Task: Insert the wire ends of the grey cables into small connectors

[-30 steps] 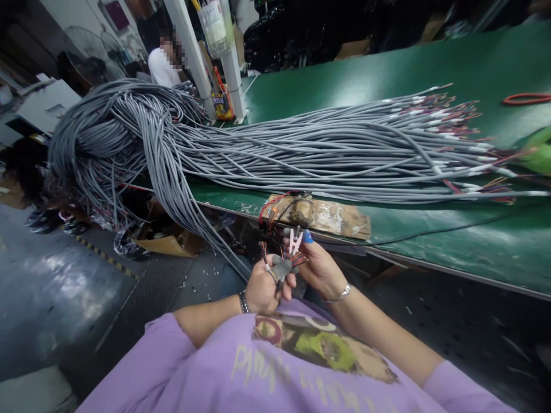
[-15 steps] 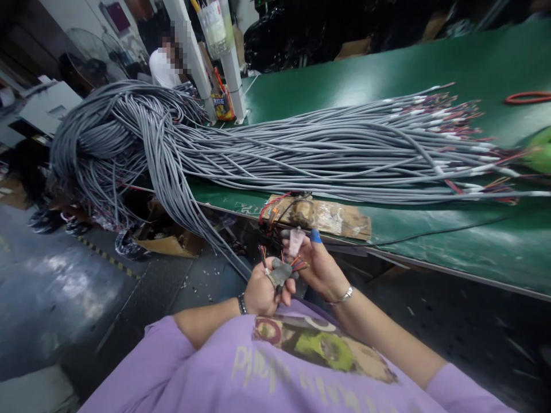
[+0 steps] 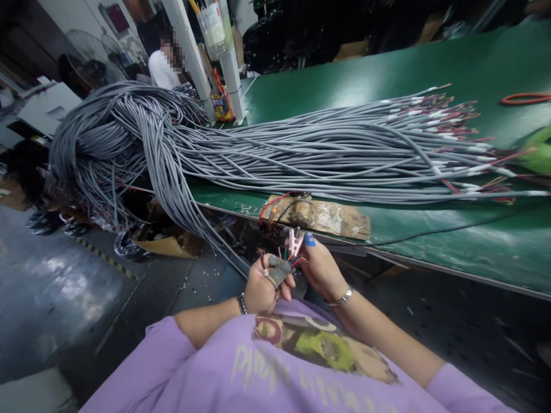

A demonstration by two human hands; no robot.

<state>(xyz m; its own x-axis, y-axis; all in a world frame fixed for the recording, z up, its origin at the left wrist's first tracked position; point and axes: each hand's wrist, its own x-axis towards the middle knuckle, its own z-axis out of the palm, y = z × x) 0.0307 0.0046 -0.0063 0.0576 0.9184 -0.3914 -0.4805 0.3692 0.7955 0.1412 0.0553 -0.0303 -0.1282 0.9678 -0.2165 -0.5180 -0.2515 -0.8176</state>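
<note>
Left hand (image 3: 262, 289), at lower centre, is closed around coloured wires (image 3: 297, 261), their tips splayed, apparently for separate access; right hand (image 3: 322, 272) pinches a pink clip (image 3: 295, 243) just beside them; grey cables (image 3: 301, 155) lie lengthwise mid-frame on the green bench (image 3: 365, 74), presumably against tangling

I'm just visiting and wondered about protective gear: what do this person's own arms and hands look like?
Lilac sleeves end around the elbows. The left hand wears grey coverings on some digits, with a dark bracelet at the wrist. The right hand has a blue covering on one digit and a silvery bracelet. The coverings' material is unclear.
</note>
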